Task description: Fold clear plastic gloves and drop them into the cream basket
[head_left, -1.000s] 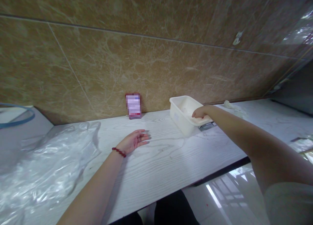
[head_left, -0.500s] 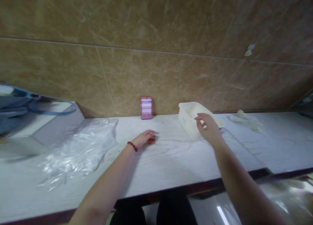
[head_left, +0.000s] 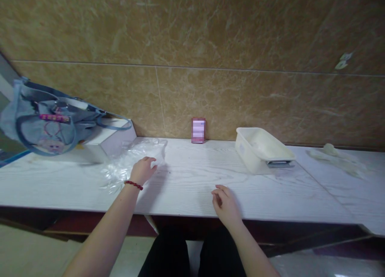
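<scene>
My left hand (head_left: 143,170), with a red bead bracelet at the wrist, is above the near right part of some clear plastic bags (head_left: 120,164). Its thumb and fingers are apart and nothing shows between them; whether it touches the plastic I cannot tell. Close to the front edge of the white table, my right hand (head_left: 227,207) has its fingers curled in toward the thumb. Anything inside that curl is too small or hidden to make out. A cream plastic basket (head_left: 249,158) with a grey handle stands to the right, apart from both hands.
A phone (head_left: 198,130) leans upright against the tiled wall. On the left, a blue denim bag (head_left: 60,124) lies on a white box (head_left: 112,144). Crumpled thin pale material (head_left: 337,158) lies far right. The table's front edge (head_left: 186,216) runs just before my knees.
My right hand has left the basket and come back toward the front edge. My left hand has moved left to the plastic bags. The view has turned left, showing more of the denim bag.
</scene>
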A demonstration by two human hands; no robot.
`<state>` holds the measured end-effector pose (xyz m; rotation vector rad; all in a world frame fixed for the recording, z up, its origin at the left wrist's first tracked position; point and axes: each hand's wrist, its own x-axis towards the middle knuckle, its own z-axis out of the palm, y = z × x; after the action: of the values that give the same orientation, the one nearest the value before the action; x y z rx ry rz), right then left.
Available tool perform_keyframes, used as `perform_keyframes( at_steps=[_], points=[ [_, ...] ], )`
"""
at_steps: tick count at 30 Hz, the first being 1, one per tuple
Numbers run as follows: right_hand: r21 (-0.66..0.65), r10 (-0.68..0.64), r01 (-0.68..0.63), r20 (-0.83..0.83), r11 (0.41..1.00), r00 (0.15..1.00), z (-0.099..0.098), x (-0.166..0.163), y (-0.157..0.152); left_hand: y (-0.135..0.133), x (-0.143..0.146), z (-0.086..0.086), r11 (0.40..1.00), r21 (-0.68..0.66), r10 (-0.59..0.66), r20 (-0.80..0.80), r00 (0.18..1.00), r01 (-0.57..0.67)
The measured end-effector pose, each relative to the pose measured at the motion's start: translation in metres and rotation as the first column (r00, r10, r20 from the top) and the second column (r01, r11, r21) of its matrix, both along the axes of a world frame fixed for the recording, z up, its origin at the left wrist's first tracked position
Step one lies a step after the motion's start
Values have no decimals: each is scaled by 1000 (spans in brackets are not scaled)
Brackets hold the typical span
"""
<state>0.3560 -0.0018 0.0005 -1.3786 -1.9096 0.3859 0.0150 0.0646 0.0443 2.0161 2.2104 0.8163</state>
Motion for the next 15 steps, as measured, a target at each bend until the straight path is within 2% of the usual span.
perform_keyframes(
  at_steps=[3,6,8,10,13,15],
  points=[
    [69,-24,22,31,997,999,-4,-3,-1,-4,-23,-4,997,-21,62,-228,972,-69],
    [119,-33,27,52,992,998,-7,-3,-3,-4,-49,0,987,-31,137,-337,931,-156],
    [138,-39,30,63,990,997,-8,-3,-3,-3,-65,2,966,-65,207,-379,902,-249],
    [146,-47,36,77,989,996,-8,-4,-4,-2,-77,2,939,-163,221,-389,895,-303],
    [145,-62,48,98,988,993,-7,-6,-4,0,-85,3,906,-277,208,-365,908,-319],
    [144,-63,48,106,988,992,-7,-6,-4,3,-87,8,904,-269,226,-357,906,-332]
  ],
)
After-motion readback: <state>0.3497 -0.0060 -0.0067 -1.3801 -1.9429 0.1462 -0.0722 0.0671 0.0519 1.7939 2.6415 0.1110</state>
